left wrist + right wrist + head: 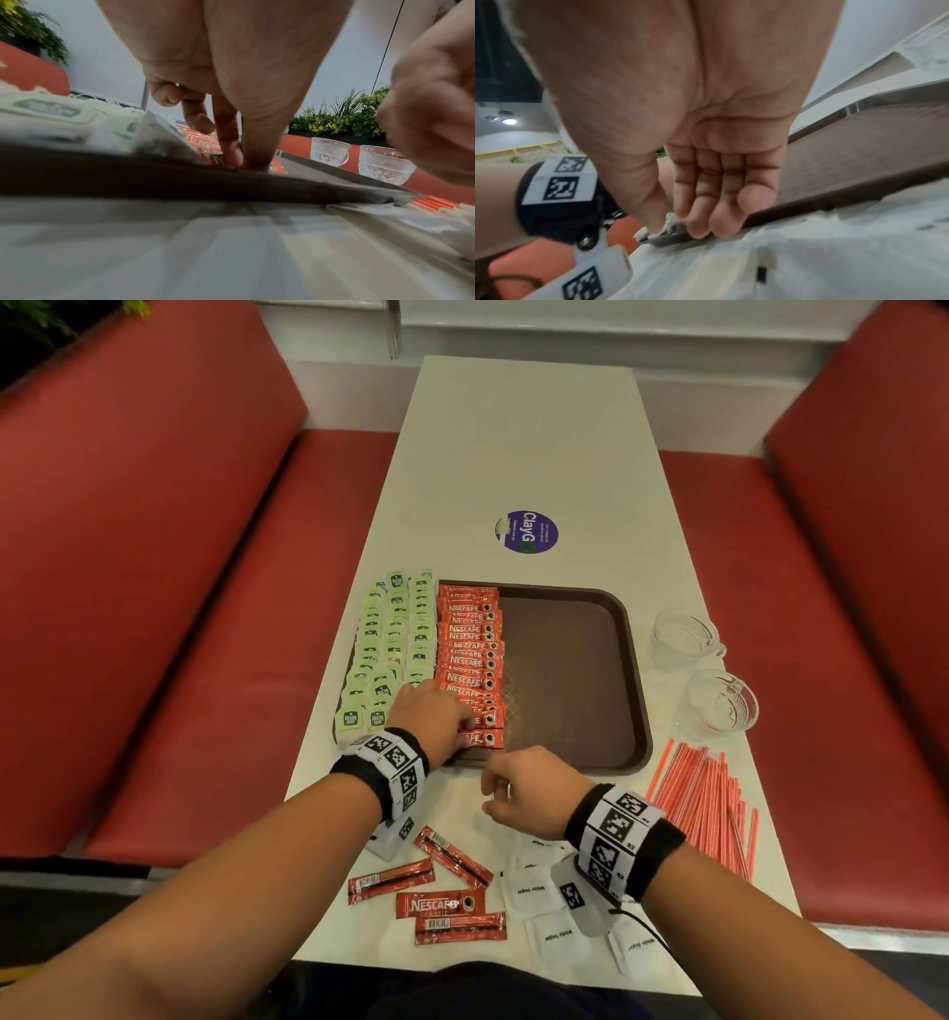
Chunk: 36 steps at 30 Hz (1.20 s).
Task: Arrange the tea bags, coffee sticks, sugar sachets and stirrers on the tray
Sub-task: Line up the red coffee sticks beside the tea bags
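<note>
On the left part of the brown tray (580, 670) lie green tea bags (395, 639) in overlapping rows, running from the far rim to the near one. Just right of them a column of red coffee sticks (470, 654) overlaps the same way, each stick lying crosswise.

The left hand (429, 713) reaches over the near end of that column. Its fingertips (232, 154) press down on the nearest stick (482, 738), which sits just inside the tray's near rim — the left wrist view shows the forefinger and thumb straight and bearing down on the red wrapper, the other fingers curled back above it. The stick lies under the fingertips rather than gripped round.

The right hand (529, 791) hovers just beside the left, over the near rim, fingers bent inward. In the right wrist view its thumb and fingertips (700, 227) pinch something small, pale and crumpled at the tray's edge; what it is cannot be told.

On the white table (513, 454) nearer the person, four loose coffee sticks (447, 891) lie scattered at angles below the left wrist, and white sugar sachets (544, 901) lie partly under the right wrist. Right of the tray's near corner a spread of red-and-white stirrers (708, 809) fans out, well apart from both hands. Two clear glass cups (703, 670) stand beside the tray's right rim.
</note>
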Tool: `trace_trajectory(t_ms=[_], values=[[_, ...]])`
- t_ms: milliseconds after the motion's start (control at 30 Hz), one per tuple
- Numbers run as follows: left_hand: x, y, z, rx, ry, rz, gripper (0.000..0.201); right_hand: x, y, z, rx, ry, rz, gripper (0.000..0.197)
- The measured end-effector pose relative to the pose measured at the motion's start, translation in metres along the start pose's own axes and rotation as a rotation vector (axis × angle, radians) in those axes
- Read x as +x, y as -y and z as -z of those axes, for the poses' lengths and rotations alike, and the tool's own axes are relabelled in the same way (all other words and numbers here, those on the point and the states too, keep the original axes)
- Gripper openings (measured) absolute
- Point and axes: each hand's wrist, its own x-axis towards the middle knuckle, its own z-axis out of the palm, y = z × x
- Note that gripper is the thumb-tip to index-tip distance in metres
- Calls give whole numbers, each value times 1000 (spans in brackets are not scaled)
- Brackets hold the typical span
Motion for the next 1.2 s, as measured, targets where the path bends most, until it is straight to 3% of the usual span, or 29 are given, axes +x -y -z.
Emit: trace_trajectory(t_ms=[300, 567, 667, 767, 967, 1133, 1200], values=[[-51, 14, 18, -146, -59, -29, 24, 6, 39, -32, -283, 154, 38, 36], [-115, 37, -7, -124, 365, -119, 41, 16, 57, -47, -429, 215, -52, 37], [-127, 38, -18, -72, 416, -121, 45, 20, 59, -49, -416, 224, -61, 29], [-131, 36, -25, -63, 400, -133, 37, 23, 59, -48, -407, 210, -40, 15], [-125, 40, -21, -121, 350, -93, 16, 20, 55, -34, -231, 173, -25, 20], [-113, 36, -5, -201, 154, -100, 10, 20, 43, -17, 35, 54, -36, 8], [-106, 31, 2, -205, 69, -118, 10, 19, 37, -10, 85, 21, -27, 16]])
